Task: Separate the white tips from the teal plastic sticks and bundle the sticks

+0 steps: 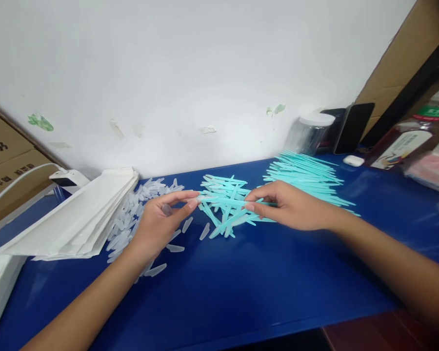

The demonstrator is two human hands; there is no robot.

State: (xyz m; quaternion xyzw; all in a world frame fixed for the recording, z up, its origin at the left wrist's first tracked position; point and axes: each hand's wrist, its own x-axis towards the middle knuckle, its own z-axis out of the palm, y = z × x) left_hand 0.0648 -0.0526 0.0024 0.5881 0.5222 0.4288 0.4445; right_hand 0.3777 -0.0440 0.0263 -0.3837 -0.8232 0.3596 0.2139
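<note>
Pinching a turquoise razor-like stick [229, 201] with the right hand [285, 204] at 3 o'clock and its translucent blade cover [205, 199] with the left hand [161, 214] at 9 o'clock, above a jumbled stick heap [225, 226]. Facing piled covers [123, 225] toward 9, then fanned sticks [303, 178] and a lidded jar [310, 136] toward 2.

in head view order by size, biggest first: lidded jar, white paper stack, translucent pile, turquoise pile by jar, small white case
1. White paper stack
2. Translucent pile and turquoise pile by jar: too alike to rank, the left hand hiding part of the first
3. Lidded jar
4. Small white case
</note>
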